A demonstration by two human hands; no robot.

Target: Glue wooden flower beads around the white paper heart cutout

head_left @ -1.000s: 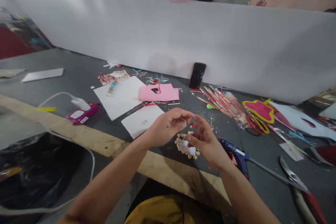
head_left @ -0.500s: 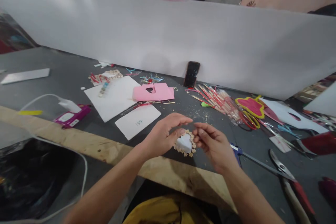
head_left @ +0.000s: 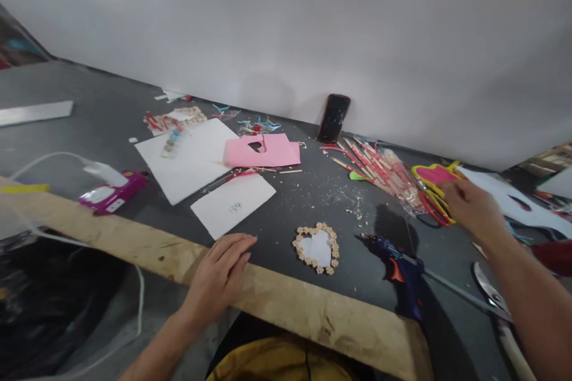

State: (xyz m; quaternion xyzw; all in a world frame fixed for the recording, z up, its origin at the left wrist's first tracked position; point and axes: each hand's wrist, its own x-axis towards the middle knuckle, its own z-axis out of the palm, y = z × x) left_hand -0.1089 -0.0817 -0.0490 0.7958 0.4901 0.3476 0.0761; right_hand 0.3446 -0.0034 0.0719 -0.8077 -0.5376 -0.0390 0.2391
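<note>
A white heart-shaped piece edged with small tan flower-like bits lies on the dark table, touched by neither hand. My left hand rests at the table's wooden edge below a white card marked 154; its fingers lie loosely extended, holding nothing. My right hand is at the yellow-handled scissors and the pink shape with a yellow border. Its fingers are bent together, and what they grip, if anything, is hidden. A blue glue gun lies between the heart and my right forearm.
Red-striped sticks lie near a phone leaning on the white partition. Pink paper and a white sheet are at centre-left. A magenta power strip is at left, pliers at right.
My hands have parted from above the heart. The left moved down-left to the wooden edge; the right reached right to the scissors. The heart and glue gun are now uncovered, and the view has shifted.
</note>
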